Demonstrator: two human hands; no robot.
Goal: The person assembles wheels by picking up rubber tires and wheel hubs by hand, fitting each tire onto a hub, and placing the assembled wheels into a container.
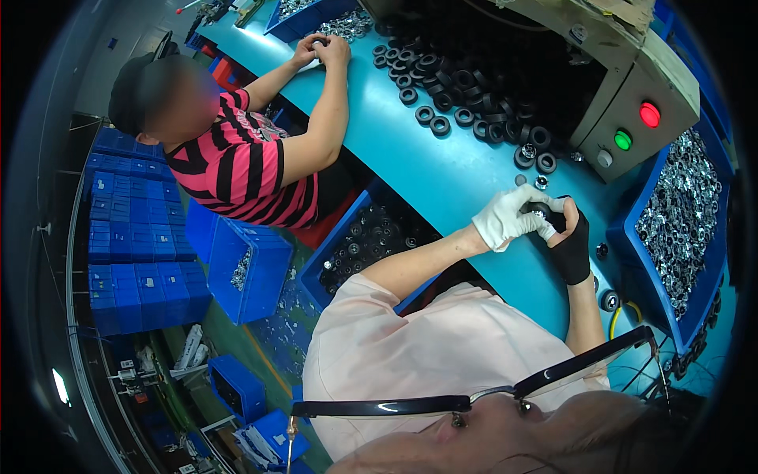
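My left hand [501, 221], in a white glove, and my right hand [570, 246], in a black glove with bare fingertips, meet over the blue table. Between their fingers is a small black rubber ring [539, 210], with a bit of shiny metal showing at its edge. Both hands are closed on it, and the fingers cover part of it. Just beyond them a small chrome part [541, 182] lies on the table. A black ring [545, 163] rests a little farther off, at the edge of a large heap of such rings [474, 99].
To the right stands a blue bin [632, 225] full of chrome parts. A grey control box [639, 118] with red and green lights rises behind it. Another blue bin [312, 276] of dark parts sits left of my arm. A co-worker [237, 158] in stripes works farther left.
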